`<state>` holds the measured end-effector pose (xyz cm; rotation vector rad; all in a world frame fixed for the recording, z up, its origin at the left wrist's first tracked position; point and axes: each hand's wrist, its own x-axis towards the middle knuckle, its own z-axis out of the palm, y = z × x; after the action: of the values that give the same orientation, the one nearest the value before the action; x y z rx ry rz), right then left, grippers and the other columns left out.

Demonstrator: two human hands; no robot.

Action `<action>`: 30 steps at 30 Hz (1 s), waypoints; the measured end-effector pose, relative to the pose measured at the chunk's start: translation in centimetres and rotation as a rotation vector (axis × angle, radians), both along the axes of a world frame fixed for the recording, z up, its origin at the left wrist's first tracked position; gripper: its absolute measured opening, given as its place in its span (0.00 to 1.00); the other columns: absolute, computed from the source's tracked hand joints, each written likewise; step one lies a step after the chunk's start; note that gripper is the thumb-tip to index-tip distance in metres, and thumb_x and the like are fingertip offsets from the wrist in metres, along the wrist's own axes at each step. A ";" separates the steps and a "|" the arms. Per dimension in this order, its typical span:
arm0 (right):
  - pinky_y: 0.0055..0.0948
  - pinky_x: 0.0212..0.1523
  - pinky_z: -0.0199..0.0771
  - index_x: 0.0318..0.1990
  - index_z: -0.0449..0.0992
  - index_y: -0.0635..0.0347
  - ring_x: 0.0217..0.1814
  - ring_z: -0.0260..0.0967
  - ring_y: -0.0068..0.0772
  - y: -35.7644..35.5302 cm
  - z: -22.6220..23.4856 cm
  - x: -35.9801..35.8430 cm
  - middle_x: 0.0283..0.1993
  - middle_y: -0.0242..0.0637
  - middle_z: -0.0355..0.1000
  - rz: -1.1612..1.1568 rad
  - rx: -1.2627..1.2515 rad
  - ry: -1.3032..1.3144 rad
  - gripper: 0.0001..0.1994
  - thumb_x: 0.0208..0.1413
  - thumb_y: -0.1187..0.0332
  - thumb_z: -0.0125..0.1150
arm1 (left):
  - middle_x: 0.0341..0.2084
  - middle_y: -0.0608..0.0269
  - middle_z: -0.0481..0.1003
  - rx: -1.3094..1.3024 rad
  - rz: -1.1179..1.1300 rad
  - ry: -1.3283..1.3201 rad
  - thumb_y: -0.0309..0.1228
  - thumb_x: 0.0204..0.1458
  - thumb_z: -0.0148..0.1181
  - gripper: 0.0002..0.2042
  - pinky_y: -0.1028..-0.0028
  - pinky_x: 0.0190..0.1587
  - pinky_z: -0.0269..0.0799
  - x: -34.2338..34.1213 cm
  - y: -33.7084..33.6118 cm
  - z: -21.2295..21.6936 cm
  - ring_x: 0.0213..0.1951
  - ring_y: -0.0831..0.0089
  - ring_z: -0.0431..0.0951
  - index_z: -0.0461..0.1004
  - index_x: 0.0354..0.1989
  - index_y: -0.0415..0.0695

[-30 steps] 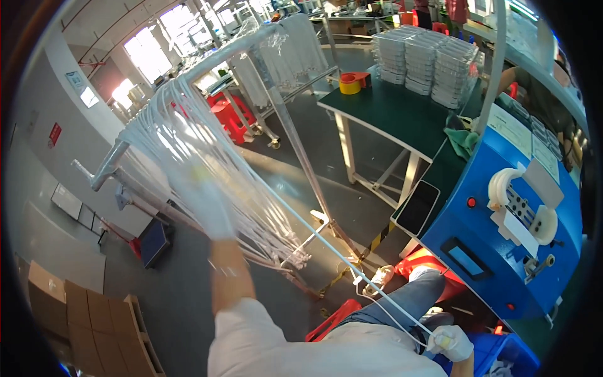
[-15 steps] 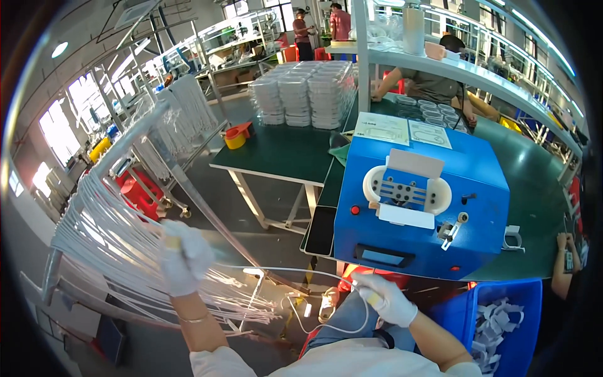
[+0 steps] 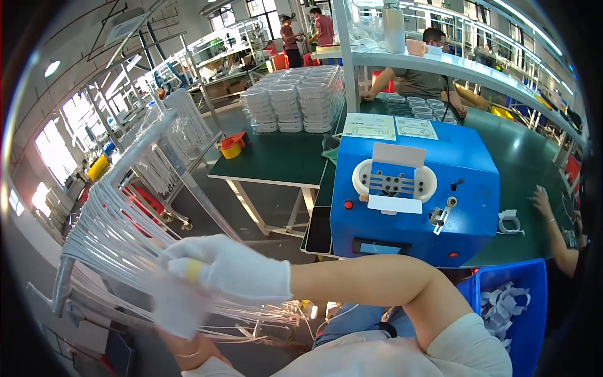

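My right hand (image 3: 235, 267), in a white glove with yellow on a finger, reaches across to the left. Its fingers are bent over and closed, and what they hold is hidden. Right against it is my gloved left hand (image 3: 179, 298), smeared by motion, so its fingers do not show clearly. Both hands are in front of a hanging bundle of thin white cables (image 3: 113, 229), draped over a metal rack bar (image 3: 135, 147). Lower down, loose cable ends (image 3: 270, 311) fan out behind my hands.
A blue machine (image 3: 402, 232) stands on the green table, with a blue bin (image 3: 527, 327) of white scraps below right. Stacked clear plastic trays (image 3: 292, 100) sit on a farther table beside a yellow tape roll (image 3: 230, 148). A co-worker's arm (image 3: 553, 232) is at right.
My right hand has swung from my lap across to my left hand at the cables. The white cable stretched between my hands no longer shows there. The view has shifted slightly.
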<state>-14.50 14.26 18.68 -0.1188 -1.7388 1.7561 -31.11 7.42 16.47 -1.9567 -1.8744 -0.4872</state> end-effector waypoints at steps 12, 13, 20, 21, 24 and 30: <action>0.16 0.17 0.44 0.39 0.73 0.56 0.16 0.47 0.12 -3.8 -1.5 8.2 0.19 0.20 0.55 0.004 -0.386 -0.121 0.13 0.62 0.56 0.50 | 0.40 0.64 0.77 0.844 0.422 0.408 0.36 0.55 0.50 0.14 0.64 0.58 0.61 -12.4 8.5 7.7 0.43 0.64 0.75 0.73 0.49 0.51; 0.15 0.18 0.45 0.39 0.73 0.57 0.17 0.48 0.12 -4.9 -1.8 10.1 0.20 0.21 0.57 -0.018 -0.415 -0.142 0.13 0.61 0.57 0.51 | 0.38 0.64 0.77 0.850 0.423 0.412 0.36 0.55 0.50 0.14 0.63 0.56 0.63 -12.7 8.8 7.8 0.41 0.64 0.76 0.74 0.48 0.51; 0.20 0.33 0.67 0.38 0.73 0.64 0.35 0.66 0.21 -10.4 -3.4 21.1 0.32 0.30 0.69 -0.379 -0.423 -0.549 0.12 0.60 0.62 0.53 | 0.35 0.55 0.77 0.600 0.632 0.296 0.37 0.56 0.48 0.14 0.60 0.44 0.69 -12.6 9.5 8.2 0.39 0.56 0.76 0.74 0.48 0.51; 0.19 0.28 0.65 0.36 0.74 0.67 0.30 0.65 0.19 -11.7 -4.3 23.0 0.31 0.32 0.71 -0.559 -0.490 -0.318 0.11 0.59 0.66 0.54 | 0.35 0.54 0.77 0.446 0.803 0.191 0.38 0.55 0.49 0.14 0.60 0.43 0.69 -12.5 9.7 7.9 0.39 0.55 0.76 0.74 0.48 0.51; 0.21 0.14 0.57 0.24 0.72 0.69 0.13 0.61 0.24 -17.0 -7.6 32.1 0.17 0.41 0.69 -0.934 -0.257 -0.480 0.16 0.54 0.62 0.56 | 0.35 0.51 0.76 0.544 0.748 0.001 0.38 0.54 0.51 0.17 0.60 0.40 0.71 -26.6 7.4 9.9 0.39 0.57 0.77 0.71 0.51 0.49; 0.23 0.22 0.65 0.39 0.77 0.65 0.22 0.66 0.27 -23.2 -10.9 34.7 0.27 0.38 0.71 -0.561 -0.534 -0.552 0.12 0.52 0.66 0.60 | 0.37 0.51 0.75 1.077 0.002 -0.617 0.25 0.49 0.51 0.12 0.67 0.47 0.65 -4.0 9.6 1.3 0.41 0.62 0.72 0.72 0.43 0.37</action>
<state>20.21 -8.92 7.73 -1.2892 -1.3186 1.7825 -35.06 16.98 17.81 -1.1032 -1.3490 -1.7901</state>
